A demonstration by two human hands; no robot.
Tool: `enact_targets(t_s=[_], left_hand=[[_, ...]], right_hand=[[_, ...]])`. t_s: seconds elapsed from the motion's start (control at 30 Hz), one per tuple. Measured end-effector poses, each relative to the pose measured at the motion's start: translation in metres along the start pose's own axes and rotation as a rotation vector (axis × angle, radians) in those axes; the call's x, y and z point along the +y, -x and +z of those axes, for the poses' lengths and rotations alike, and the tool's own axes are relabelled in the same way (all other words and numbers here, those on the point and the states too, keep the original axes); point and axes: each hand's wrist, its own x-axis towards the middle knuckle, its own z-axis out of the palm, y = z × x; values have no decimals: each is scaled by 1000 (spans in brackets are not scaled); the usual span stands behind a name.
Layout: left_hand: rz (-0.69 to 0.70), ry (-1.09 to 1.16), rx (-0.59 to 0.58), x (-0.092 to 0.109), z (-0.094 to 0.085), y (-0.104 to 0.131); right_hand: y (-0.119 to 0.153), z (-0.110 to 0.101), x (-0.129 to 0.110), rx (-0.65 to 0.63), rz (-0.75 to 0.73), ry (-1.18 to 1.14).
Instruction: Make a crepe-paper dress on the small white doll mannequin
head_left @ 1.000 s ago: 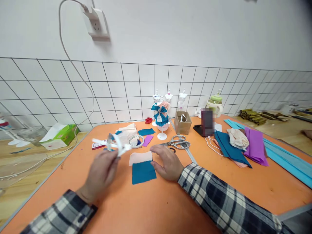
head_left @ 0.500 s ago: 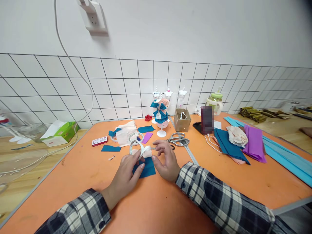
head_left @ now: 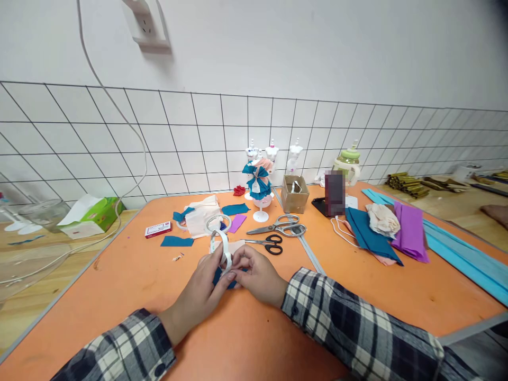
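Observation:
My left hand is closed around a roll of white tape, held upright above the table. Fingers of my right hand are pinched together at the roll's near edge, touching the tape by my left thumb. What exactly they pinch is hidden. Under both hands lies a teal fabric piece, mostly covered. A pale pink fabric scrap lies just beyond the roll. Black-handled scissors and larger metal scissors rest beyond my right hand. Another tape roll lies flat behind.
A small dress stand with a teal bow stands at the back, near a cardboard box. Folded purple fabric and teal fabric lie right. A red-and-white small box and a teal scrap are left.
My right hand has moved left and down from beside the roll to its near edge, and its fingers have closed there. The roll has turned more edge-on, and the scissors are now uncovered.

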Motion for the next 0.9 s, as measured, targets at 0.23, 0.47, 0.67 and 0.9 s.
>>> enact_targets(t_s=[0.23,0.47,0.67,0.9], left_hand=[[-4,-83,-10,-14,1,2],[58,-82,-63,-12,0,3],[146,-94,-69,-11,0,8],[183,-130,-71,-12,-2,8]], right_hand=[[4,-10,-3,92,-165,430],[7,-18,-16,256,-597,825],[7,-18,-11,179,-654,956],[6,-24,-14,150,-750,954]])
